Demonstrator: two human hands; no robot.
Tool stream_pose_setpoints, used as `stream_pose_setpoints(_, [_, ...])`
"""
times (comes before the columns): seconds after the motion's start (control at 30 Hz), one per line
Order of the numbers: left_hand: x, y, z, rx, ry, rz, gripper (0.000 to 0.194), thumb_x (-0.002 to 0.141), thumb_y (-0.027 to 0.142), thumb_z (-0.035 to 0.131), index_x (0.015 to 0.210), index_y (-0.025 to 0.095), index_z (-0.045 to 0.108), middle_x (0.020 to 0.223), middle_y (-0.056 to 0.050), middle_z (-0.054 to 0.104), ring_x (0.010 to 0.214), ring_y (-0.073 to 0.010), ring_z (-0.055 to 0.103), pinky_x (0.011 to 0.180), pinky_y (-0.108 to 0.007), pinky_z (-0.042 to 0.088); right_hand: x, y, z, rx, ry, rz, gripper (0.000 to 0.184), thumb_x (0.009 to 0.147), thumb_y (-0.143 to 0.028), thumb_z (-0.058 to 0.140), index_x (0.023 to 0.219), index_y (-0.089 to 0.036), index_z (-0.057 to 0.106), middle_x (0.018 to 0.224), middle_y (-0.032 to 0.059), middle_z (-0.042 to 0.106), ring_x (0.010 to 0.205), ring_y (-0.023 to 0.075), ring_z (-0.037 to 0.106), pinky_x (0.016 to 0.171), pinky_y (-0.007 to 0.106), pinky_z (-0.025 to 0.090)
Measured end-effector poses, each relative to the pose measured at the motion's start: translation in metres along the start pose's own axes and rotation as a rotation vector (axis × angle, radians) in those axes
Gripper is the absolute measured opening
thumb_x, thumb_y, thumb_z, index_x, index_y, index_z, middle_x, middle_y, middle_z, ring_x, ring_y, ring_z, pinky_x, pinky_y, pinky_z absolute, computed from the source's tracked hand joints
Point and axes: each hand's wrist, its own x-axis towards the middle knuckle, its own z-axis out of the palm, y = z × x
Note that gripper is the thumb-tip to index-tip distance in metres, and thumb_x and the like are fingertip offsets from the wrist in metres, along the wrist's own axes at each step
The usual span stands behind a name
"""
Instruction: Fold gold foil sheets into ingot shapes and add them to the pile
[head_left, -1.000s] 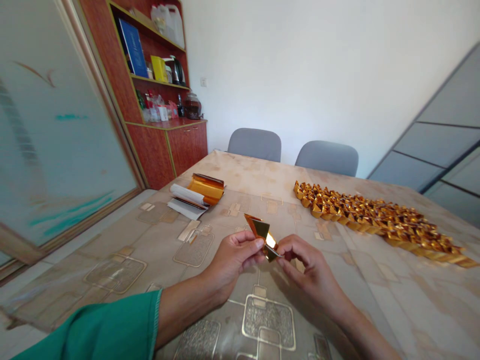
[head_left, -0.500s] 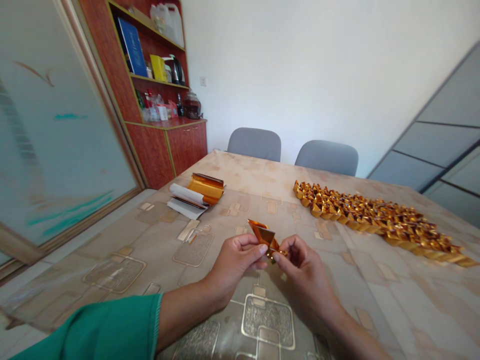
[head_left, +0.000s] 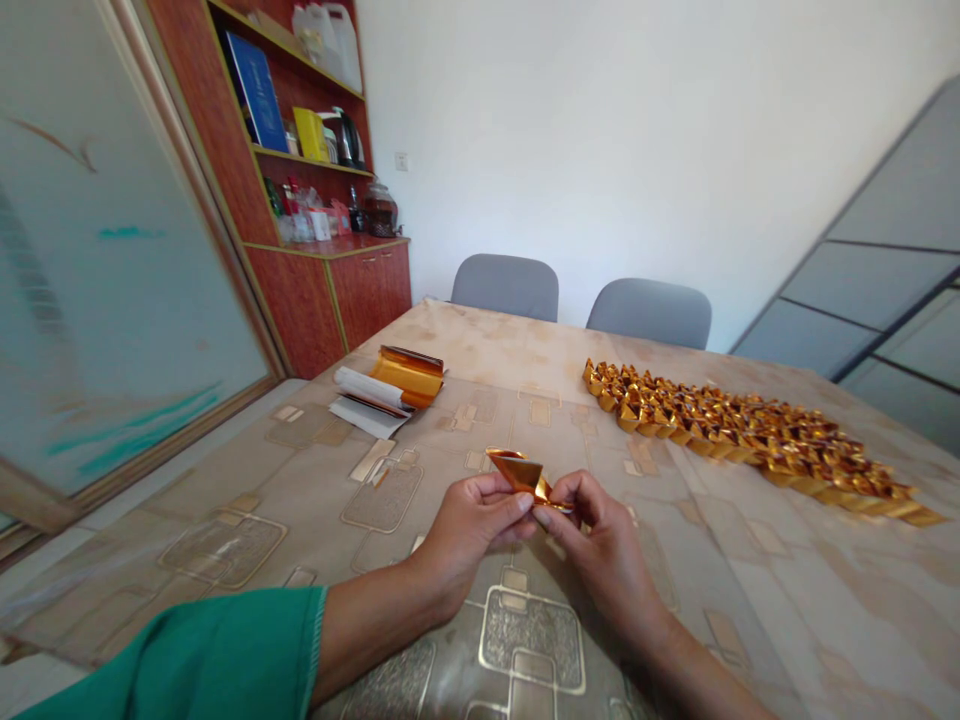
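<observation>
Between my left hand (head_left: 472, 525) and my right hand (head_left: 592, 528) is a small piece of gold foil paper (head_left: 523, 473), folded to a point, its orange-gold side showing. Both hands pinch it with thumbs and fingertips, and my fingers hide part of it. To the right on the table lies a long, dense mass of several folded gold foil ingots (head_left: 742, 440). Beyond my left hand are a stack of orange-gold foil sheets (head_left: 409, 377) and a white paper roll (head_left: 365, 388), lying on loose white paper (head_left: 360, 417).
A patterned beige tablecloth (head_left: 225, 510) covers the table. Two grey chairs (head_left: 505, 286) stand beyond its far edge. A red-brown shelf cabinet (head_left: 322, 290) with bottles and a kettle stands back left. Frosted glass panels flank the room.
The foil piece has been folded tighter and looks flatter and narrower. My hands are closer together around it, and the view has shifted slightly.
</observation>
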Motion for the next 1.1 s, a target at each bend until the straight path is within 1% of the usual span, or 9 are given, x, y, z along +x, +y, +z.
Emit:
stream_pose_setpoints(0.07, [0.001, 0.001, 0.000, -0.027, 0.019, 0.024, 0.044, 0.057, 0.037, 0.093, 0.088, 0.011, 0.075, 0.086, -0.007, 0.075, 0.074, -0.0132, 0.068, 0.070, -0.022, 0.054, -0.001, 0.003, 0.000, 0.123, -0.012, 0.044, 0.025, 0.081, -0.039, 0.074, 0.088, -0.023, 0.055, 0.075, -0.0029, 0.059, 0.065, 0.0150, 0.051, 0.059, 0.025, 0.037])
stream_pose_setpoints(0.13, [0.001, 0.002, 0.000, -0.049, 0.028, 0.055, 0.042, 0.057, 0.036, 0.093, 0.087, 0.012, 0.075, 0.084, -0.005, 0.074, 0.072, -0.0121, 0.067, 0.071, -0.022, 0.054, -0.002, 0.006, -0.001, 0.232, -0.043, 0.099, 0.032, 0.078, -0.043, 0.077, 0.090, -0.023, 0.054, 0.077, -0.0026, 0.059, 0.066, 0.0148, 0.052, 0.059, 0.025, 0.038])
stream_pose_setpoints(0.2, [0.002, 0.003, 0.000, -0.063, 0.022, 0.066, 0.040, 0.057, 0.035, 0.093, 0.086, 0.013, 0.074, 0.082, -0.003, 0.073, 0.070, -0.0105, 0.065, 0.070, -0.021, 0.054, -0.002, 0.008, -0.001, 0.295, -0.066, 0.145, 0.035, 0.077, -0.046, 0.078, 0.083, -0.022, 0.055, 0.073, -0.0026, 0.058, 0.063, 0.0138, 0.049, 0.057, 0.025, 0.037])
stream_pose_setpoints(0.3, [0.002, 0.003, 0.000, -0.074, -0.010, 0.043, 0.040, 0.057, 0.034, 0.093, 0.085, 0.013, 0.075, 0.079, -0.002, 0.072, 0.067, -0.0096, 0.064, 0.068, -0.021, 0.053, -0.001, 0.011, -0.001, 0.321, -0.059, 0.168, 0.036, 0.077, -0.047, 0.078, 0.075, -0.021, 0.054, 0.067, -0.0031, 0.054, 0.059, 0.0125, 0.045, 0.054, 0.025, 0.034])
stream_pose_setpoints(0.5, [0.001, 0.003, 0.000, -0.069, -0.007, 0.012, 0.039, 0.056, 0.032, 0.094, 0.086, 0.014, 0.075, 0.081, -0.002, 0.073, 0.068, -0.0088, 0.064, 0.066, -0.019, 0.054, 0.001, 0.015, -0.002, 0.228, -0.034, 0.142, 0.035, 0.079, -0.047, 0.075, 0.072, -0.020, 0.054, 0.066, -0.0028, 0.054, 0.060, 0.0129, 0.044, 0.055, 0.025, 0.032])
stream_pose_setpoints(0.7, [0.001, 0.005, 0.000, -0.069, -0.025, 0.017, 0.036, 0.061, 0.033, 0.092, 0.085, 0.013, 0.076, 0.082, -0.003, 0.072, 0.069, -0.0090, 0.063, 0.068, -0.020, 0.054, 0.001, 0.010, -0.003, 0.196, -0.021, 0.137, 0.037, 0.081, -0.049, 0.073, 0.070, -0.021, 0.052, 0.062, -0.0044, 0.050, 0.057, 0.0126, 0.041, 0.053, 0.025, 0.029])
stream_pose_setpoints(0.87, [0.002, 0.006, 0.001, -0.080, -0.048, 0.013, 0.035, 0.061, 0.034, 0.091, 0.085, 0.013, 0.077, 0.081, -0.002, 0.072, 0.069, -0.0088, 0.063, 0.068, -0.020, 0.054, -0.002, 0.005, -0.002, 0.190, -0.041, 0.125, 0.031, 0.089, -0.048, 0.064, 0.076, -0.022, 0.054, 0.065, -0.0041, 0.051, 0.058, 0.0133, 0.042, 0.053, 0.026, 0.031])
stream_pose_setpoints(1.0, [0.001, 0.004, -0.001, -0.047, -0.044, 0.029, 0.037, 0.062, 0.035, 0.091, 0.088, 0.013, 0.077, 0.080, -0.002, 0.072, 0.070, -0.0093, 0.064, 0.069, -0.020, 0.055, -0.005, 0.005, 0.000, 0.053, -0.023, 0.089, 0.033, 0.092, -0.048, 0.059, 0.074, -0.022, 0.050, 0.065, -0.0046, 0.047, 0.060, 0.0142, 0.041, 0.054, 0.026, 0.031])
stream_pose_setpoints(1.1, [0.002, 0.002, -0.001, -0.051, -0.025, 0.034, 0.038, 0.058, 0.035, 0.093, 0.085, 0.013, 0.077, 0.078, -0.002, 0.072, 0.070, -0.0093, 0.065, 0.068, -0.020, 0.056, -0.004, 0.006, 0.001, -0.054, -0.010, 0.051, 0.034, 0.092, -0.048, 0.059, 0.073, -0.022, 0.049, 0.064, -0.0047, 0.046, 0.061, 0.0144, 0.040, 0.055, 0.026, 0.030])
